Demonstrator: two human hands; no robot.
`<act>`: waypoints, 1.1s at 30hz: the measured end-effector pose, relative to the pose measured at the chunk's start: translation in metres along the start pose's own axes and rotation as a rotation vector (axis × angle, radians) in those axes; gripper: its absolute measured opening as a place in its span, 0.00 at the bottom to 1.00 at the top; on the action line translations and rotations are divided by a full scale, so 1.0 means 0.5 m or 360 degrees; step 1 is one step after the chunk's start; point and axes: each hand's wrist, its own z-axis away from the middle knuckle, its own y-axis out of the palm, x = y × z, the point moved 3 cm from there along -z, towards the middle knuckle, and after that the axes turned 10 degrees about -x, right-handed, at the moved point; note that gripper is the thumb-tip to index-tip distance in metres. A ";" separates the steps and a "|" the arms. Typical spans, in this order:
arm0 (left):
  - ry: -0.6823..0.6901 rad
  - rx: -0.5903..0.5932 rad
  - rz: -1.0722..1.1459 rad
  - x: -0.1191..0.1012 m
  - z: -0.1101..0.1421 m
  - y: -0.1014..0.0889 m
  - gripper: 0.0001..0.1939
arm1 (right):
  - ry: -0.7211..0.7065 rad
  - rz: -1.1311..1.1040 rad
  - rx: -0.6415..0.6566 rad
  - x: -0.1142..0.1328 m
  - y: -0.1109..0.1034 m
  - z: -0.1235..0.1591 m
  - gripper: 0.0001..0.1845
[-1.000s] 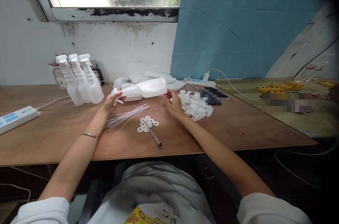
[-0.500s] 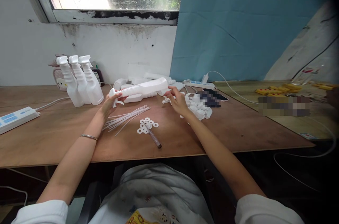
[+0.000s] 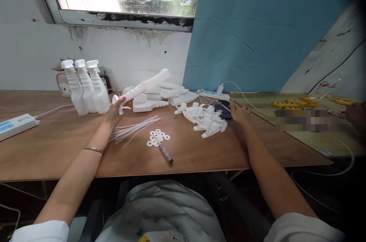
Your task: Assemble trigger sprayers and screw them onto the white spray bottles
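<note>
My left hand (image 3: 121, 104) is closed around the trigger head end of a white spray bottle (image 3: 147, 84). The bottle slants up to the right, its base raised above a pile of white bottles (image 3: 150, 104). At the right, my right hand (image 3: 240, 114) has its fingers curled at a dark phone (image 3: 224, 103), covering much of it. White trigger sprayer heads (image 3: 210, 118) lie heaped just left of that hand. Thin white tubes (image 3: 135, 129), white ring washers (image 3: 158, 137) and a screwdriver (image 3: 164, 152) with a clear handle lie between my arms.
Three white spray bottles (image 3: 88, 93) stand upright at the left, near a power strip (image 3: 17, 125). Another power strip (image 3: 214, 94) with a plugged-in cable lies by the wall. Yellow pieces (image 3: 296, 103) rest on a side table, where another person's hand (image 3: 356, 116) shows.
My right hand has left the bottle's base and moved right to the phone. The bottle, still in my left hand, now tilts more steeply, base up.
</note>
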 end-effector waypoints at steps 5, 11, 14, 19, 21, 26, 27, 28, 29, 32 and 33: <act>-0.0016 -0.0057 0.0028 0.000 -0.002 -0.003 0.07 | 0.0123 -0.0048 0.0370 0.000 0.046 0.001 0.31; -0.0028 -0.0085 0.0026 -0.003 0.003 0.004 0.09 | 0.0170 -0.0040 0.0466 -0.016 0.078 -0.003 0.34; -0.0025 -0.0085 0.0035 -0.002 0.000 0.003 0.10 | 0.0204 -0.0068 0.0483 -0.019 0.082 -0.003 0.35; 0.0009 -0.0077 0.0064 0.002 -0.012 -0.004 0.10 | 0.0264 -0.0114 0.0421 -0.017 0.077 0.000 0.36; 0.0001 -0.0076 0.0070 0.004 -0.015 -0.006 0.09 | 0.0291 -0.0136 0.0311 -0.013 0.065 0.001 0.36; -0.0031 -0.0093 0.0073 0.005 -0.013 -0.004 0.08 | 0.0326 -0.0426 -0.0409 0.040 -0.015 -0.007 0.27; -0.0053 -0.0085 0.0049 0.006 -0.011 -0.002 0.07 | 0.0233 -0.0530 -0.0510 0.066 -0.036 -0.004 0.24; -0.0089 -0.0076 0.0013 0.007 -0.008 -0.001 0.07 | 0.0112 -0.0638 -0.0604 0.097 -0.057 0.004 0.22; -0.0139 -0.0064 -0.0030 0.009 -0.005 0.000 0.06 | -0.0062 -0.0756 -0.0642 0.135 -0.078 0.016 0.21; -0.0315 -0.0013 -0.0170 0.015 0.004 0.001 0.06 | -0.0702 -0.1095 -0.0551 0.261 -0.132 0.082 0.24; -0.0373 0.0011 -0.0215 0.017 0.005 0.000 0.06 | -0.0948 -0.1185 -0.0454 0.302 -0.147 0.111 0.26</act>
